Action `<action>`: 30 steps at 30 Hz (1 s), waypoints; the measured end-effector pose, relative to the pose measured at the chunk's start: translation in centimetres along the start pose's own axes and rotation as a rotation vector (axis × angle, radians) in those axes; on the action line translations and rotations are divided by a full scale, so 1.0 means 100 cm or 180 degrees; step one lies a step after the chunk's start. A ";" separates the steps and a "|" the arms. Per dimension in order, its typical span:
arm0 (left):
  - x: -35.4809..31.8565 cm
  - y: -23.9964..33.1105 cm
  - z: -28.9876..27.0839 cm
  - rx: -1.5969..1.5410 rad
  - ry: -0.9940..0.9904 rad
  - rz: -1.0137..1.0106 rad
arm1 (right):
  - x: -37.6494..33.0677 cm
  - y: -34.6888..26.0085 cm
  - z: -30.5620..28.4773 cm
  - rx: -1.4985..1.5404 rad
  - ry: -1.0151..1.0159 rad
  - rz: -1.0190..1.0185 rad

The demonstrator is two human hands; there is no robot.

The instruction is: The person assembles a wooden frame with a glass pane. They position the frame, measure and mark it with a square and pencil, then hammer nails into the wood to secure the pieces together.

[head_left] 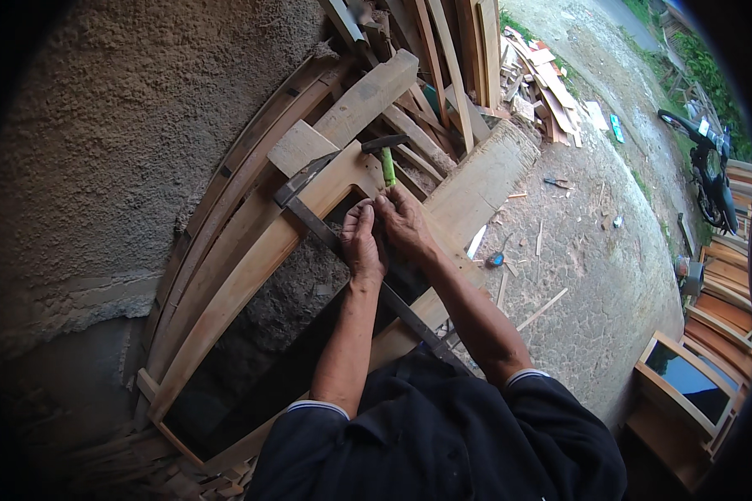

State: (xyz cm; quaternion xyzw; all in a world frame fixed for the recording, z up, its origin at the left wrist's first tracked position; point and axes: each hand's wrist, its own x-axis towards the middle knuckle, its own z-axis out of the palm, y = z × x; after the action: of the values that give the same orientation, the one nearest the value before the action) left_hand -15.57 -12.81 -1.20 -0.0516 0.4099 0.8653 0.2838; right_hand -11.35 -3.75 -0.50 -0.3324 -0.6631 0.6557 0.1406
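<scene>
My left hand (pixel 363 240) is closed, thumb and fingertips pinched together over the wooden frame's corner. Against it, fingertips meeting, is my right hand (pixel 406 224), its fingers bent and pressed together; whatever either pinches is too small to make out. A hammer (pixel 388 167) with a bright green handle and dark head lies just beyond, its handle running to the right hand's knuckles; whether it is gripped cannot be told. Beneath my wrists, a dark metal L-shaped bar (pixel 315 224) crosses the frame. The pale curved wooden frame (pixel 244 294) surrounds a dark opening.
A rough wall (pixel 142 125) rises at left beside stacked curved boards. A thick plank (pixel 485 179) lies right of my hands. Pliers (pixel 557 183) and a blue tape measure (pixel 495 260) rest on the concrete floor. Scrap wood, a motorcycle (pixel 712 179) and finished frames (pixel 685 384) stand farther right.
</scene>
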 end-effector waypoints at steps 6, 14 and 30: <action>0.013 0.000 0.000 0.0524 0.0032 0.0336 | 0.010 0.002 0.003 -0.0059 -0.0027 -0.0272; 0.055 0.027 0.002 0.3918 0.0700 0.2131 | 0.001 -0.014 -0.021 -0.0544 0.0162 -0.0359; 0.071 0.004 0.005 0.4400 0.1045 0.2000 | 0.008 0.002 -0.027 -0.0327 0.0359 -0.0716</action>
State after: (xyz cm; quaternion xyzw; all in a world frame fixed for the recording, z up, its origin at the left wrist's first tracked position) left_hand -21.64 -9.44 -2.93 0.1283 0.8887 0.4342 -0.0714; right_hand -10.19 -1.16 -0.65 -0.2991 -0.7199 0.5813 0.2331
